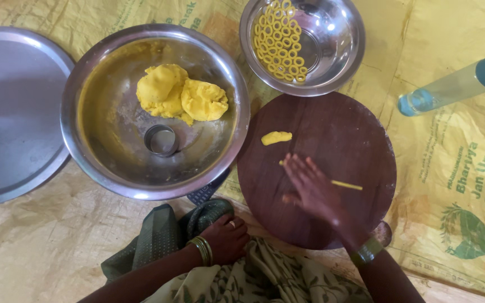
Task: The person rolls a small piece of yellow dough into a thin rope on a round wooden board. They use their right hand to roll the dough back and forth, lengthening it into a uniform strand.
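My right hand (311, 188) lies flat, fingers spread, on a thin yellow dough rope (346, 184) across a round dark wooden board (332, 134). A small lump of yellow dough (276, 137) sits on the board just beyond the fingers. My left hand (227, 238), with bangles at the wrist, rests curled on my lap cloth and holds nothing that I can see. A large steel bowl (85, 112) to the left holds two mounds of yellow dough (181, 92) and a small steel ring cup (161, 139).
A smaller steel bowl (338, 39) at the top holds several yellow dough rings (279, 39). A flat steel plate (12, 112) lies far left. A clear bottle with a blue cap (456, 83) lies at right. Yellow woven sacking (456, 168) covers the floor.
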